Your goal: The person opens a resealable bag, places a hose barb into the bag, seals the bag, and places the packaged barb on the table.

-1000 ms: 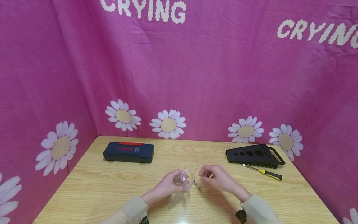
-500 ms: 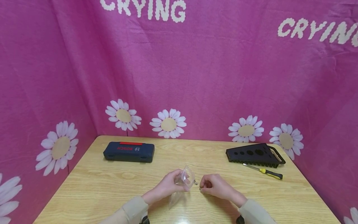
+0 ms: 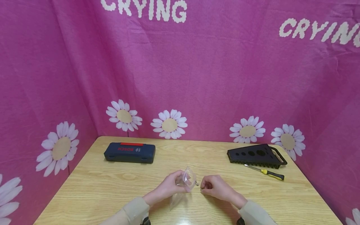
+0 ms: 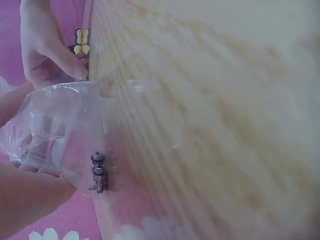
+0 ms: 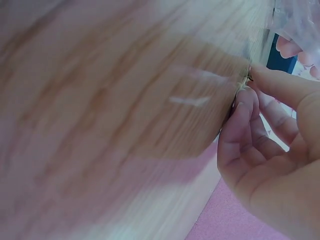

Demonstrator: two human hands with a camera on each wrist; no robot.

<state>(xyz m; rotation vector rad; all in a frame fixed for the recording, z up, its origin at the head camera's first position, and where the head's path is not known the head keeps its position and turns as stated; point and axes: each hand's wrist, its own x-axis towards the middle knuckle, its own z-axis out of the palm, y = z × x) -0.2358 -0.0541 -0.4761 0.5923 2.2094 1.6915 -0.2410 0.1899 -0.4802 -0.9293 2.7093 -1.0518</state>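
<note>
My left hand (image 3: 170, 185) grips a clear plastic bag (image 3: 189, 180) with its mouth spread toward the right. Small dark-and-silver metal pieces, which look like short screws with washers (image 4: 99, 171), overlap the plastic in the left wrist view. A small metal piece (image 3: 197, 184) lies on the table just right of the bag mouth. To the right of it, my right hand (image 3: 217, 188) pinches another small metal piece (image 5: 250, 77) between thumb and index finger, low at the tabletop. The fingers mostly hide that piece.
A dark blue Bosch case (image 3: 129, 152) sits at the back left of the wooden table (image 3: 92, 187). At the right are a black rack with holes (image 3: 256, 155) and a yellow-and-black screwdriver (image 3: 268, 172). Pink cloth (image 3: 208, 78) hangs behind the table.
My right hand has come down slightly and now pinches the small metal piece that lay on the table. The left hand and bag have stayed in place.
</note>
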